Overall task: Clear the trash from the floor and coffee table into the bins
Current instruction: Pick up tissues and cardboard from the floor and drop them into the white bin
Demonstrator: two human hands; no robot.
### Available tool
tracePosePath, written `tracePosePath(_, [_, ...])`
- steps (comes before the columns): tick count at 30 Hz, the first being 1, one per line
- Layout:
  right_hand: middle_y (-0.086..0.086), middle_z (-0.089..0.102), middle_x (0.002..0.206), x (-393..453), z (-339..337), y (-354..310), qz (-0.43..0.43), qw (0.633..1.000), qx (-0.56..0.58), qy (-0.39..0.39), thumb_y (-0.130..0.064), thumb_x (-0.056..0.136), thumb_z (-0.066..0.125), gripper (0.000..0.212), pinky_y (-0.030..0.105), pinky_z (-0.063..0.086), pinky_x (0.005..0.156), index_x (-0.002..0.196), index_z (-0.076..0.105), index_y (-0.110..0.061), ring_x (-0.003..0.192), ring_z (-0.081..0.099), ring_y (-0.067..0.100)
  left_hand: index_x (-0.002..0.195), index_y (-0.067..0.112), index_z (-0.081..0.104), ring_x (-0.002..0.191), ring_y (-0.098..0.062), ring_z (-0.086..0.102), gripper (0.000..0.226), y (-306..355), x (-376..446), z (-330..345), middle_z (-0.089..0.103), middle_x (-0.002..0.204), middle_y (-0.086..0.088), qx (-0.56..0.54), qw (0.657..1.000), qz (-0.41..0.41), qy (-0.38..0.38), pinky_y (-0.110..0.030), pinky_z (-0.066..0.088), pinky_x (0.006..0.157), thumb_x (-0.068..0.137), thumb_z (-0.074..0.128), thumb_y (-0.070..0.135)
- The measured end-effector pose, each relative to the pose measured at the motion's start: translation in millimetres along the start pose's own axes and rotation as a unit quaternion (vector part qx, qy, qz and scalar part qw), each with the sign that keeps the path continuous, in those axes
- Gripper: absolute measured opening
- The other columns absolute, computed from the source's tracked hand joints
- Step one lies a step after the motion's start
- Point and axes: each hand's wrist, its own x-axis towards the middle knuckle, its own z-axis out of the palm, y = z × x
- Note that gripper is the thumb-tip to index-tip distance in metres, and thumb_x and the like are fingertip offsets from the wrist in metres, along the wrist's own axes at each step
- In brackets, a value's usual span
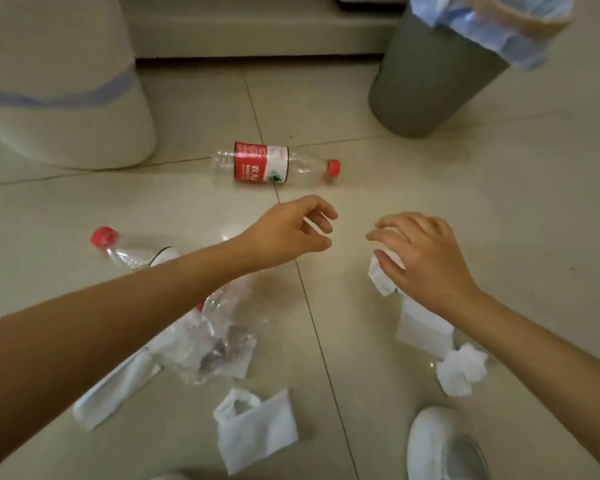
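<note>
A pale tiled floor [465, 202] fills the view. At the upper left stands a white bin [59, 98] with a blue liner edge, and at the upper right a grey bin [426, 81], tilted in this wide view, with a blue bag folded over its rim.

Both bare forearms reach in from the bottom corners. The left hand [288, 233] hovers above the floor with fingers loosely curved and thumb apart — half open, holding nothing. The right hand [426, 258] is palm down, fingers spread and bent, its fingertips on a crumpled white tissue [381, 275]; whether it actually grips the tissue cannot be told.

A clear bottle with a red label [274, 164] and red cap lies on its side between the bins, just beyond the left hand. A second clear bottle [129, 251], red-capped, lies partly under the left forearm, beside a crushed clear plastic wrapper [208, 337].

Flat white tissues lie near the bottom — one [257, 431] in the middle, one [115, 393] at left, one [420, 323] under the right wrist — with a balled tissue [461, 372] beside it. A white shoe [440, 448] shows at the lower right.
</note>
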Motion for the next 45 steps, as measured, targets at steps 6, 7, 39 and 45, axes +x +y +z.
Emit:
tracePosePath(6, [0.005,0.064,0.116,-97.6,25.3,38.1,0.118,0.989,-0.025,-0.085,-0.020,0.082,0.067,0.024,0.044,0.042,0.086,0.106,0.068,-0.021,0.107,0.058,0.029,0.134,0.025,0.045,0.110,-0.012,0.053,0.065,-6.0,52.2,73.6,0.051,0.129,0.004,0.139,0.985,0.028,-0.102,-0.020,0.046,0.083,0.077,0.077,0.030])
tracePosePath(7, [0.005,0.064,0.118,-108.4,28.4,40.3,0.132,0.987,-0.025,-0.093,-0.019,0.080,0.071,0.028,0.044,0.042,0.087,0.108,0.067,-0.021,0.108,0.058,0.029,0.137,0.025,0.042,0.114,-0.014,0.051,0.070,-6.9,58.2,85.1,0.048,0.133,0.003,0.163,0.979,0.038,-0.118,-0.025,0.045,0.089,0.076,0.078,0.030])
tracePosePath(39, [-0.006,0.015,0.155,-199.6,62.6,69.4,0.293,0.903,0.151,-0.277,-0.042,0.072,0.075,0.090,0.034,0.044,0.094,0.146,0.024,-0.044,0.137,0.023,0.023,0.096,0.010,0.069,0.082,-0.031,0.060,0.022,-20.7,114.9,193.2,0.065,0.103,-0.008,0.454,0.842,0.277,-0.092,-0.030,0.037,0.052,0.077,0.063,0.000])
tracePosePath(45, [0.011,0.052,0.133,-186.9,71.3,62.0,0.227,0.952,0.137,-0.154,-0.020,0.071,0.073,0.062,0.035,0.050,0.066,0.131,0.057,-0.023,0.105,0.056,0.036,0.098,0.012,0.072,0.081,-0.032,0.062,0.028,-34.9,108.2,158.1,0.068,0.102,-0.007,0.423,0.864,0.270,-0.040,-0.034,0.047,0.053,0.076,0.064,-0.003])
